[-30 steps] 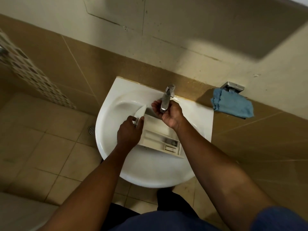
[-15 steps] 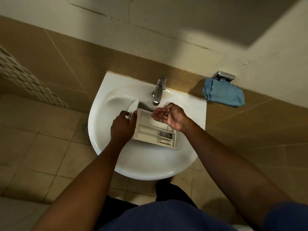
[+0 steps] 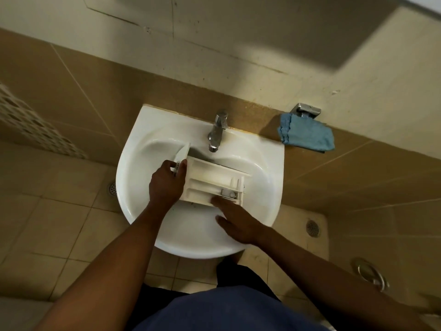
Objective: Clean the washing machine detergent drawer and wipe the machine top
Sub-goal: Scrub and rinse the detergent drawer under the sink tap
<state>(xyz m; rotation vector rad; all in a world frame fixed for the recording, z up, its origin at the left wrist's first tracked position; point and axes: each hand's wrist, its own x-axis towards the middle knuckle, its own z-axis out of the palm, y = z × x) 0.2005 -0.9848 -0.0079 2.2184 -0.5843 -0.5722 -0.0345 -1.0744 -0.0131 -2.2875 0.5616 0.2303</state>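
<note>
The left grip (image 3: pixel 167 185) curls round the front-panel end of the detergent drawer (image 3: pixel 210 179) while the right grip (image 3: pixel 238 223), fingers straight, touches its near edge, the drawer in the white sink (image 3: pixel 267 163) below the tap (image 3: pixel 217 130), a blue cloth (image 3: pixel 306 136) off to the right.

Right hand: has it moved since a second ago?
Yes: the right hand left the tap for the near side of the detergent drawer, toward the sink's front rim.
</note>
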